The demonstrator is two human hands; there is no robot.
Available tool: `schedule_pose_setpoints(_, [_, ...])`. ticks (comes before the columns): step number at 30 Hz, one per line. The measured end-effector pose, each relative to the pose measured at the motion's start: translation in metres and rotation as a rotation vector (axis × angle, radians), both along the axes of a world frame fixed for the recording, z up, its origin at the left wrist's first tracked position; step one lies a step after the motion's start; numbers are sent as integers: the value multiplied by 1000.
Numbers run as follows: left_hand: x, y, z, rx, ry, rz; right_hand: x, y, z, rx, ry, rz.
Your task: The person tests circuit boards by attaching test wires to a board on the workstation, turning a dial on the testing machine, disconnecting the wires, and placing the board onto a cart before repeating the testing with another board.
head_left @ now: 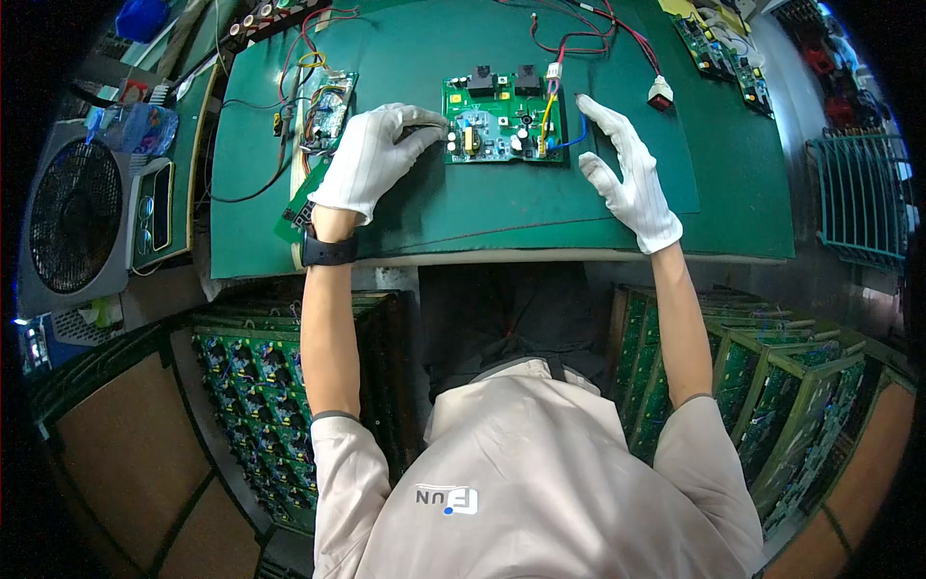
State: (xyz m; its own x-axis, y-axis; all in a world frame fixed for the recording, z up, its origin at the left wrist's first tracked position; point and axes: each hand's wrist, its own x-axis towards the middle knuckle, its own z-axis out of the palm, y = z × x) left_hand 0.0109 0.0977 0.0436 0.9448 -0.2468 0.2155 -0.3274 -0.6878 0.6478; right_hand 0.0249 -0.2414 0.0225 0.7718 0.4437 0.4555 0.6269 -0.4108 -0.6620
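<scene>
A green circuit board (490, 145) with black blocks, capacitors and a smaller grey-blue area lies on the green mat. My left hand (376, 159), in a white striped glove, has its thumb and fingertips closed at the board's left edge. To the right of the board, my gloved right hand (627, 174) is held with thumb and fingers apart, holding nothing. A blue wire (577, 137) runs from the board toward that hand. Yellow and red wires rise from the board's right side to a white connector (554, 71).
Another wired board (330, 108) sits behind my left hand. A white plug (660, 95) on red and black leads lies at the right. More boards (709, 48) are at the far right corner. A fan (77, 214) stands left; racks of boards (256, 405) flank my body.
</scene>
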Motion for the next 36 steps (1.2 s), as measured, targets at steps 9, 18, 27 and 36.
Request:
schedule_pose_setpoints(9, [4, 4, 1, 30, 31, -31, 0, 0, -2, 18, 54, 19])
schedule_pose_setpoints(18, [10, 7, 4, 100, 41, -85, 0, 0, -7, 58, 119, 21])
schedule_pose_setpoints(27, [6, 7, -2, -1, 86, -32, -1, -2, -5, 94, 142, 16])
schedule_pose_setpoints(36, [8, 8, -4, -9, 79, -46, 2, -1, -6, 19, 34, 17])
